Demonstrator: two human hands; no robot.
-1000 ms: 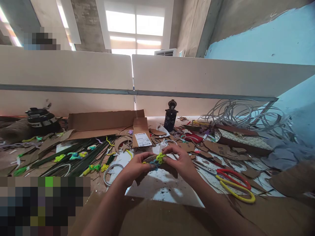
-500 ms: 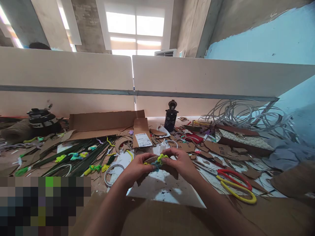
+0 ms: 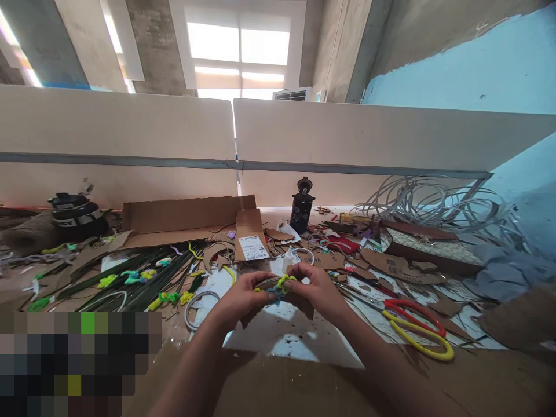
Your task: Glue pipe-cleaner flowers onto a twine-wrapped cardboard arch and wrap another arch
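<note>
Near the middle of the table, my left hand (image 3: 247, 297) is closed on one side of a curved brown cardboard piece (image 3: 303, 303). My right hand (image 3: 316, 289) pinches the other side, its thumb and fingers at a fuzzy yellow flower (image 3: 284, 282) on the upper edge. Fuzzy blue trim (image 3: 274, 293) sits beside the flower, close to my left thumb. My fingers hide part of the piece. Just beyond my right fingertips stands a small white bottle (image 3: 287, 259) with a pointed tip. A white sheet (image 3: 295, 341) lies beneath my hands.
Scissors (image 3: 417, 327) with red and yellow handles lie at right. A grey ring (image 3: 201, 310) and fuzzy flowers on dark green strips (image 3: 143, 277) are at left. Behind are an open cardboard box (image 3: 186, 217), a dark bottle (image 3: 301, 208) and coiled pale tubing (image 3: 430, 200). Cardboard scraps surround them.
Both hands keep their hold on the cardboard piece, with my right fingers slightly lower. More of the white bottle shows beyond them. A dark shape behind the partition at left is gone from view.
</note>
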